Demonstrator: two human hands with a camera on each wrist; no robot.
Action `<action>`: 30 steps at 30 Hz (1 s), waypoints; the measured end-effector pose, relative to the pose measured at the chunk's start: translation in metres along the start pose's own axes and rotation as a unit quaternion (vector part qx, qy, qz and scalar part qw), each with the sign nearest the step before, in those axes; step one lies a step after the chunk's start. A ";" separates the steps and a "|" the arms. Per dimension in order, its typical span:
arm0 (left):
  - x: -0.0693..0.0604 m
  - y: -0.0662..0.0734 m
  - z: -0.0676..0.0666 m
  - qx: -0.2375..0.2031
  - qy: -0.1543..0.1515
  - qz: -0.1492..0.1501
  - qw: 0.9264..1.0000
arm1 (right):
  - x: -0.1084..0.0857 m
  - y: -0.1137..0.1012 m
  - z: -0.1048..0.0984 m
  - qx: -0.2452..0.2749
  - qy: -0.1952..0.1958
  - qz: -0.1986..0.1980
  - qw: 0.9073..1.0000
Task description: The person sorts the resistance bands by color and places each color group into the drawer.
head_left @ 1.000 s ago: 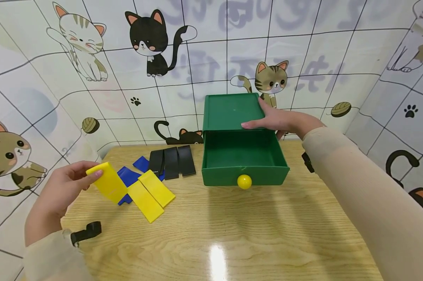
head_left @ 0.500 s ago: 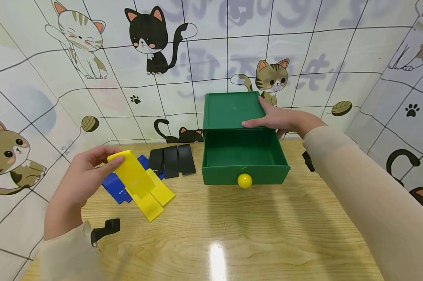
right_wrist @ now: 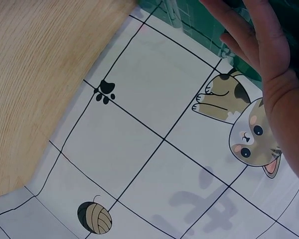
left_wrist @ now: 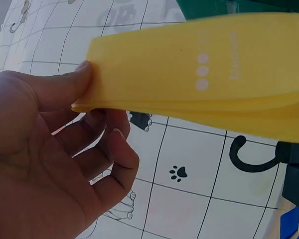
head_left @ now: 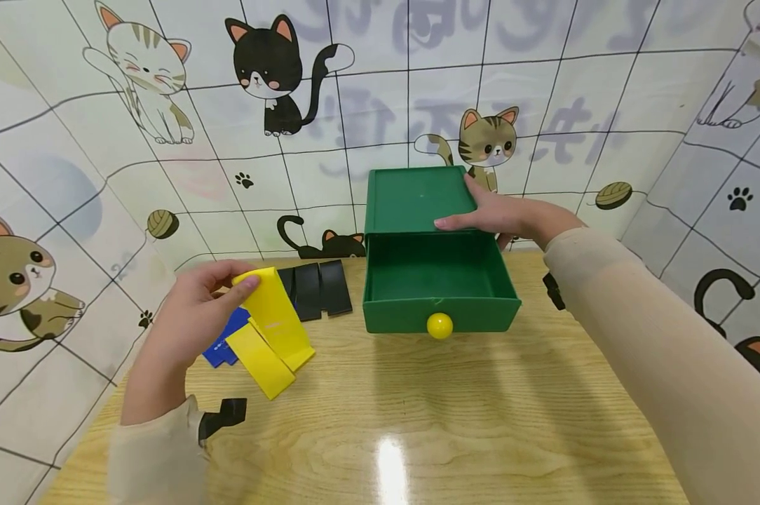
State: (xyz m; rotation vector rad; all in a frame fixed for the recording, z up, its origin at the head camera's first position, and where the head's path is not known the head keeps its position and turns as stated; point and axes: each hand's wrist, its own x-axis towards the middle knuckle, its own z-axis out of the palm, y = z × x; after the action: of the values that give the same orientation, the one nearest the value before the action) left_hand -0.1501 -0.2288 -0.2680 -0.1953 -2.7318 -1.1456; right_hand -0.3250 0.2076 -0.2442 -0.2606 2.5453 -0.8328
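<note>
Yellow band (head_left: 276, 315), marked "Medium" beside pale dots (left_wrist: 202, 71), is pinched by the left hand (head_left: 193, 308), left of the green box (head_left: 411, 201). Box is touched by the right hand (head_left: 500, 212), fingers outstretched.

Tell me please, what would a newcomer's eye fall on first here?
Probably the green box with its drawer open and a round yellow knob, right of centre on the table; the right hand rests on its right edge. Next, at left, the bright yellow band pinched in the left hand. Behind, cartoon cats stand out on the wall.
</note>
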 end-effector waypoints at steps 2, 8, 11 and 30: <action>-0.001 0.004 0.002 0.000 0.003 0.010 1.000 | 0.001 0.000 0.000 0.002 0.001 0.001 1.000; -0.006 0.018 0.006 -0.011 0.010 0.039 0.999 | 0.002 -0.002 0.001 0.005 0.004 0.001 1.000; -0.008 0.026 0.011 -0.018 0.018 0.071 0.997 | 0.001 -0.002 0.000 0.001 0.005 -0.001 1.000; -0.008 0.113 0.022 -0.072 -0.096 0.199 0.973 | 0.000 -0.002 0.000 0.005 0.004 -0.001 1.000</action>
State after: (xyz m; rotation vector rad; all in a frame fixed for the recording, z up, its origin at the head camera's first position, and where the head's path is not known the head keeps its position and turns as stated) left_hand -0.1231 -0.1341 -0.2066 -0.8698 -2.5889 -1.2546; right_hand -0.3252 0.2059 -0.2431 -0.2583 2.5471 -0.8496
